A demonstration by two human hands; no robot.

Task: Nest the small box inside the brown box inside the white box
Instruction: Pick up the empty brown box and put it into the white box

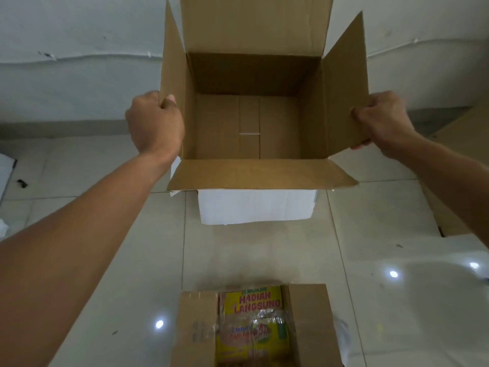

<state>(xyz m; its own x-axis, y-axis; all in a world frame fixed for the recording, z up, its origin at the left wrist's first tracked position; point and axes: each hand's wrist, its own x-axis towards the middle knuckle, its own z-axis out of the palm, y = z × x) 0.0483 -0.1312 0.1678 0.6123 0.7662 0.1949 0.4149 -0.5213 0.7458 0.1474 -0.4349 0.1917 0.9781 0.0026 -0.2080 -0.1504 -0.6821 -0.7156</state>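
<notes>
The white box [255,206] stands on the tiled floor ahead of me, its top open and its brown inside empty. All of its flaps stand out or up. My left hand [154,123] grips the left flap [173,75] near its lower edge. My right hand [381,123] pinches the outer edge of the right flap [344,102]. A brown box [254,327] sits close to me at the bottom of the view, with a yellow printed label and clear tape on its top. I cannot see the small box.
More brown cardboard [455,154] lies on the floor at the right, partly behind my right arm. A white wall runs behind the white box. A white object [6,168] pokes in at the left edge. The glossy tiles reflect ceiling lights.
</notes>
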